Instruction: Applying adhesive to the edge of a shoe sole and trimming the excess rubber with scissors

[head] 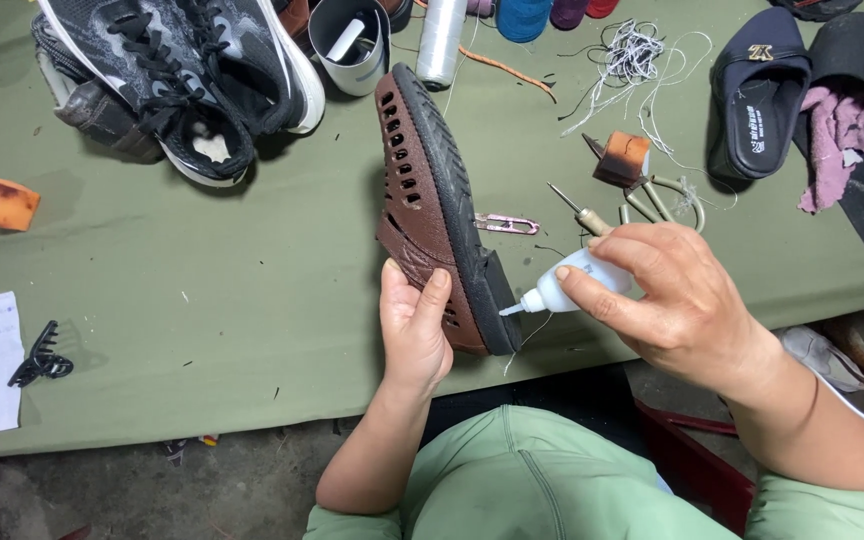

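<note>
two hands | left hand (414, 325) grips brown shoe (430, 195) | right hand (674, 292) pinches glue bottle (574, 281) | green table (232, 260)

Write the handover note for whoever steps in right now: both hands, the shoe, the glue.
Left hand: grips the brown perforated shoe by its heel end, held on edge over the green table.
Right hand: holds a small white glue bottle, nozzle at the black sole's edge near the heel.
Done: cannot tell how much of the seam is glued.
Left: probably the edge toward the toe.
</note>
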